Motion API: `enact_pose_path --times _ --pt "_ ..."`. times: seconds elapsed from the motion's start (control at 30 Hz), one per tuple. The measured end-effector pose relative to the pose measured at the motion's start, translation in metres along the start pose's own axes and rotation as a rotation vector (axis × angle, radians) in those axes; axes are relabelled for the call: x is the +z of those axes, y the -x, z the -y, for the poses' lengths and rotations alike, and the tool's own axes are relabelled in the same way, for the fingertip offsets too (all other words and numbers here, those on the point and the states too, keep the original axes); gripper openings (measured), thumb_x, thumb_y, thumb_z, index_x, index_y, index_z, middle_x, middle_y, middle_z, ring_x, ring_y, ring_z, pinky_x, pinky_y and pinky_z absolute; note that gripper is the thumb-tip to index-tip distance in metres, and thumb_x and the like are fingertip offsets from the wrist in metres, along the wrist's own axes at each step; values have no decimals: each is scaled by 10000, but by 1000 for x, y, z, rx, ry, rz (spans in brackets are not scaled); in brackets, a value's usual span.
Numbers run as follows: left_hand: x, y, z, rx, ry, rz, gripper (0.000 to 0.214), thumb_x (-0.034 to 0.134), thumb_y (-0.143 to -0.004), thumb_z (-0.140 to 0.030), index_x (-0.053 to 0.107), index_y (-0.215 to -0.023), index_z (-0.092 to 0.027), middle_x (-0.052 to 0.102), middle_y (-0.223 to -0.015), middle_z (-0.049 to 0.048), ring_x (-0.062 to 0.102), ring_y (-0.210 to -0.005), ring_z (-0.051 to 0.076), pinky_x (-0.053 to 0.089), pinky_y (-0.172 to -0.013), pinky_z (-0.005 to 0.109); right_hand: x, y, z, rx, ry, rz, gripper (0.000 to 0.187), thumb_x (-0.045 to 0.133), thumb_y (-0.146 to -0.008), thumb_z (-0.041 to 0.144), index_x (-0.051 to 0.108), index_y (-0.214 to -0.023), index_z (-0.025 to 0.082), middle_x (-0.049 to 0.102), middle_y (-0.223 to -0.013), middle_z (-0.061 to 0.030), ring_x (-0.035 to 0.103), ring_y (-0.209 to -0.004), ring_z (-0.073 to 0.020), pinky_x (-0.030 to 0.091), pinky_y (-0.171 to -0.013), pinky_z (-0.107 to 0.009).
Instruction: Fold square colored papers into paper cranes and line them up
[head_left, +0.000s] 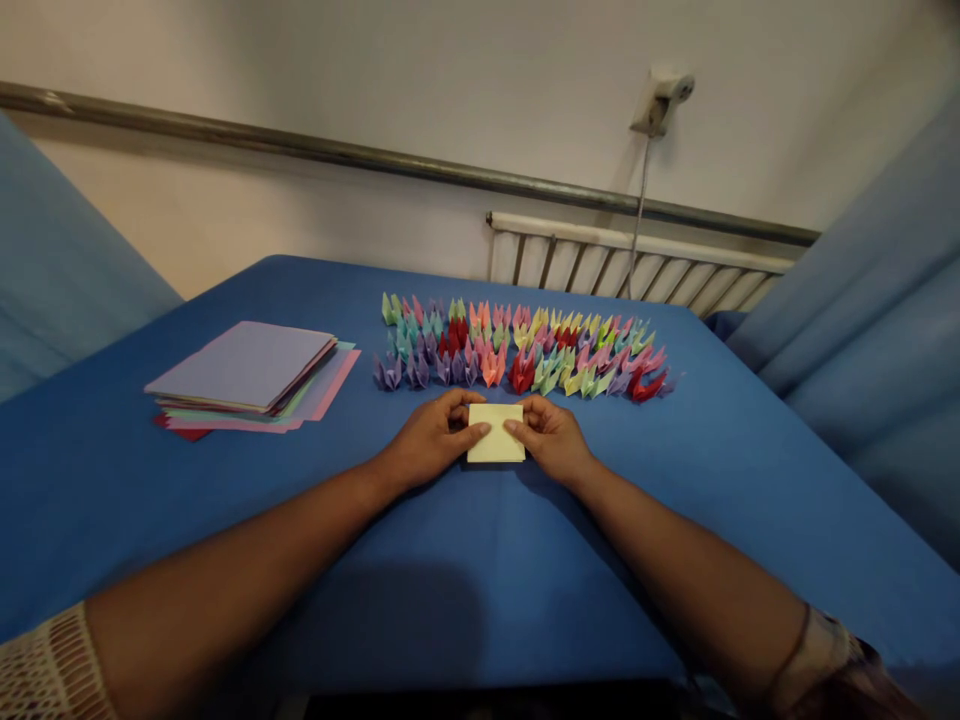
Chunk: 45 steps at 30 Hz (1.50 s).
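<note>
A folded pale yellow paper point(496, 440) lies flat on the blue table point(480, 560) in front of me. My left hand point(433, 438) grips its left edge, thumb on top and fingers curled round the far corner. My right hand point(553, 436) grips the right edge the same way. Both hands rest on the table, with the paper between them.
Just beyond my hands stand several rows of small folded paper cranes point(517, 350) in many colours. A stack of coloured paper sheets point(251, 375), lilac on top, lies at the left. A wall rail and a radiator point(637, 265) are behind the table; blue cloth hangs on both sides.
</note>
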<state>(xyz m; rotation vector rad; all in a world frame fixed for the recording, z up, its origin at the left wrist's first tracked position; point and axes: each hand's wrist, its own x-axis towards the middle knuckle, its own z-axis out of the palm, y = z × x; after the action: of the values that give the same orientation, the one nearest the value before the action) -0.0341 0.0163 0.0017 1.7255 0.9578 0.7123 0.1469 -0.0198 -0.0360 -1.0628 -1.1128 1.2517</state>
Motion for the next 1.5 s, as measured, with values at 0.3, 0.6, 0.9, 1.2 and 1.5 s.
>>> enact_pose_path --times 0.3,0.6,0.9,1.2,1.5 --pt "-1 -2 9 59 -164 21 441 604 -794 -288 556 -1222 -193 536 -619 -57 515 -551 128 389 -529 235 -10 -2 -8 -21 321 -60 205 635 -744 315 559 -910 222 561 -582 63 521 -495 -120 401 -490 -244" --pt "-2 -2 12 130 -372 -5 356 549 -817 -282 622 -1159 -219 564 -688 -34 526 -594 131 387 -561 243 -10 2 -4 -79 450 -34 470 700 -749 310 498 -1161 210 585 -679 52 557 -584 -130 423 -553 -257" --pt "-4 -7 11 201 -580 32 352 527 -861 -278 629 -1189 -198 678 -910 50 609 -808 209 456 -755 335 -4 14 8 -277 972 -98 605 622 -763 123 421 -1331 173 523 -1269 -153 554 -1069 -263 455 -890 -437" --pt "-19 -7 9 364 -658 193 328 657 -793 -314 682 -1101 -203 572 -1296 106 466 -1224 300 335 -1050 445 -8 21 13 -349 1131 237 159 517 -878 141 597 -1010 181 613 -991 -77 547 -955 -209 430 -878 -363" --pt "-35 -14 16 436 -648 376 460 680 -810 -396 601 -1218 -198 628 -1229 99 519 -1188 262 360 -1040 413 -8 23 16 -276 1160 187 192 652 -839 266 573 -994 185 616 -984 -64 555 -947 -215 419 -843 -345"
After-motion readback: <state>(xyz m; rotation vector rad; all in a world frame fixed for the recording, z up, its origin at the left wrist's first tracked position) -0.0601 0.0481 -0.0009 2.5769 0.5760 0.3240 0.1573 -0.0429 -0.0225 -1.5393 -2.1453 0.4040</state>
